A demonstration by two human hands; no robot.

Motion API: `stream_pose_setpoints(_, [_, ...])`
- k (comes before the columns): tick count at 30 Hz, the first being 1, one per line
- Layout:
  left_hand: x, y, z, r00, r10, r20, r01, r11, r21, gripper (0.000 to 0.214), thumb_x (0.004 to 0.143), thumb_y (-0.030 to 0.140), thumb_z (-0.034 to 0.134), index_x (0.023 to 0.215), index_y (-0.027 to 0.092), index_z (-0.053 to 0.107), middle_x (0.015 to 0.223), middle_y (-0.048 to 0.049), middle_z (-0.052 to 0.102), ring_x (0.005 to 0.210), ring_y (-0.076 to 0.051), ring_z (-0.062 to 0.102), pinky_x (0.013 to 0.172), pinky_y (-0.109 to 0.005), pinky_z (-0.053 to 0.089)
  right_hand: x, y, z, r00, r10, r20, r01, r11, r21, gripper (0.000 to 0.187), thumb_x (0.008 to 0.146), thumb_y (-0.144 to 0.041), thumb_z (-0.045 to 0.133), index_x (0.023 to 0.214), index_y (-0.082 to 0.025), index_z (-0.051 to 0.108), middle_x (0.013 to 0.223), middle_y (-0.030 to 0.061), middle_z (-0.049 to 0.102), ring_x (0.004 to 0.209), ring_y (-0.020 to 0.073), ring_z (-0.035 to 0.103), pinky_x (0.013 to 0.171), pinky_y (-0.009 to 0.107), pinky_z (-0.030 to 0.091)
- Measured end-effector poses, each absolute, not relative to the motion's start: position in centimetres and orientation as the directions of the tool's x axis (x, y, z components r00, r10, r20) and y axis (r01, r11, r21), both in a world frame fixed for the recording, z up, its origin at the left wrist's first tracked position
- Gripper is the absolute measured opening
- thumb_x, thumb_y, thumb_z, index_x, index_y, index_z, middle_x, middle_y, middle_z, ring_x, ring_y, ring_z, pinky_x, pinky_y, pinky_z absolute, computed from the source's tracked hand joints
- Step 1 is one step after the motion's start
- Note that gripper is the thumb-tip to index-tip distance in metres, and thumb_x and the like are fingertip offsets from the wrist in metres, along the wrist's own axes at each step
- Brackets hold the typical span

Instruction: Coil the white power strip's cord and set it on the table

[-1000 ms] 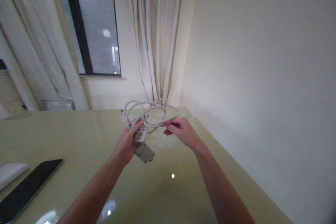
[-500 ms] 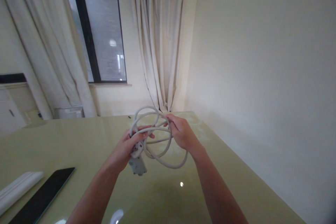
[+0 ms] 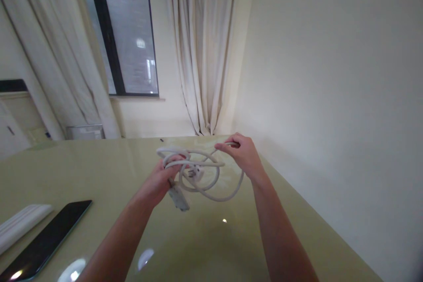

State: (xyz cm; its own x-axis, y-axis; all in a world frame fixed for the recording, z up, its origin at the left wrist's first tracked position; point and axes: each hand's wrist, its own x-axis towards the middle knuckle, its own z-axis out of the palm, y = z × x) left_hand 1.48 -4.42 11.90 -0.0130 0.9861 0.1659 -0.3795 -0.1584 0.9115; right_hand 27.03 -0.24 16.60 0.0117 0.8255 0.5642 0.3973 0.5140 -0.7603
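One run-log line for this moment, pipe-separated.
left hand: grips looped white cable | right hand: pinches same cable | plug: between loops | white block: at left hand | table: black slab at left

The right hand (image 3: 243, 154) has moved farther right with the cable (image 3: 220, 200), and the plug (image 3: 197, 173) has shifted from against the left hand (image 3: 158, 181) toward the frame's centre, among the loops.

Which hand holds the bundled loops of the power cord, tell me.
The left hand: it grips the bundled loops of the white power cord, whereas the right hand pinches what looks like one strand.
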Motion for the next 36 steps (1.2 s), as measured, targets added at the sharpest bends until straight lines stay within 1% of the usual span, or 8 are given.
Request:
stream_pose_setpoints(3, [1.1, -4.1, 11.9, -0.066, 0.986, 0.152, -0.422, -0.165, 0.892, 0.036, 0.057, 0.038, 0.099, 0.073, 0.017, 0.074, 0.106, -0.0128, 0.079, 0.096, -0.026, 0.073, 0.081, -0.031, 0.059, 28.2, 0.1, 16.8, 0.246, 0.836, 0.490, 0.132, 0.472, -0.872, 0.049, 0.074, -0.063, 0.086, 0.068, -0.019, 0.065, 0.055, -0.0079, 0.042, 0.051, 0.0090, 0.035, 0.048, 0.025, 0.026])
stream_pose_setpoints(6, [1.2, -3.7, 12.3, -0.139, 0.990, 0.021, -0.446, -0.082, 0.891, 0.029, 0.071, 0.036, 0.092, 0.079, 0.016, 0.072, 0.079, -0.0072, 0.075, 0.070, -0.017, 0.070, 0.066, -0.027, 0.060, 29.3, 0.1, 17.5, 0.396, 0.831, 0.391, -0.217, 0.499, -0.839, 0.049, 0.074, -0.063, 0.086, 0.075, -0.020, 0.062, 0.053, -0.0122, 0.031, 0.045, 0.0068, 0.024, 0.041, 0.023, 0.019])
stream_pose_setpoints(13, [1.2, -3.1, 13.5, -0.192, 0.955, -0.225, -0.701, 0.027, 0.713, 0.009, 0.097, 0.010, 0.062, 0.096, 0.012, 0.071, 0.062, 0.0051, 0.059, 0.044, -0.005, 0.054, 0.050, -0.016, 0.052, 31.6, -1.5, 19.0, 0.253, 0.928, 0.275, -0.660, 0.373, -0.652, 0.023, 0.085, -0.036, 0.078, 0.094, -0.017, 0.069, 0.056, -0.0120, 0.037, 0.042, 0.0043, 0.026, 0.037, 0.016, 0.025])
stream_pose_setpoints(17, [0.6, -3.2, 13.9, -0.122, 0.959, -0.256, -0.692, 0.103, 0.715, 0.012, 0.095, 0.009, 0.060, 0.092, 0.012, 0.070, 0.070, -0.0002, 0.068, 0.051, -0.010, 0.064, 0.049, -0.022, 0.055, 31.2, -2.5, 19.6, 0.238, 0.911, 0.337, -0.710, 0.400, -0.580, 0.019, 0.081, -0.023, 0.078, 0.097, -0.019, 0.068, 0.062, -0.0099, 0.046, 0.047, 0.0035, 0.038, 0.044, 0.014, 0.034])
stream_pose_setpoints(21, [1.2, -3.2, 13.6, -0.096, 0.973, -0.210, -0.642, 0.101, 0.760, 0.011, 0.097, 0.014, 0.060, 0.093, 0.013, 0.071, 0.080, -0.0038, 0.074, 0.053, -0.012, 0.065, 0.048, -0.023, 0.054, 29.4, -3.2, 19.9, 0.288, 0.860, 0.422, -0.637, 0.501, -0.586, 0.031, 0.082, -0.028, 0.082, 0.108, -0.026, 0.067, 0.066, -0.0103, 0.054, 0.045, 0.0035, 0.036, 0.043, 0.015, 0.030])
stream_pose_setpoints(27, [2.0, -3.0, 12.7, -0.180, 0.982, -0.053, -0.551, -0.056, 0.833, 0.024, 0.104, 0.023, 0.056, 0.117, 0.014, 0.074, 0.100, -0.0130, 0.081, 0.072, -0.015, 0.073, 0.068, -0.026, 0.060, 27.9, -4.3, 20.2, 0.282, 0.831, 0.480, -0.510, 0.554, -0.658, 0.039, 0.082, -0.033, 0.082, 0.118, -0.029, 0.066, 0.059, -0.0124, 0.046, 0.042, 0.0049, 0.026, 0.040, 0.020, 0.019])
stream_pose_setpoints(31, [1.6, -2.7, 12.0, -0.169, 0.984, -0.048, -0.478, -0.039, 0.877, 0.032, 0.106, 0.030, 0.053, 0.112, 0.012, 0.078, 0.109, -0.0162, 0.081, 0.076, -0.014, 0.072, 0.069, -0.024, 0.058, 27.7, -5.2, 20.3, 0.266, 0.864, 0.426, -0.552, 0.499, -0.668, 0.040, 0.078, -0.026, 0.081, 0.115, -0.025, 0.068, 0.056, -0.0130, 0.039, 0.043, 0.0052, 0.022, 0.039, 0.020, 0.014])
stream_pose_setpoints(36, [1.0, -2.2, 11.0, -0.204, 0.978, 0.039, -0.288, -0.098, 0.953, 0.045, 0.094, 0.052, 0.068, 0.111, 0.012, 0.079, 0.113, -0.0186, 0.080, 0.098, -0.022, 0.073, 0.080, -0.030, 0.056, 27.1, -6.0, 20.6, 0.338, 0.828, 0.447, -0.493, 0.560, -0.665, 0.039, 0.079, -0.025, 0.078, 0.117, -0.025, 0.069, 0.054, -0.0133, 0.037, 0.043, 0.0057, 0.021, 0.039, 0.021, 0.013])
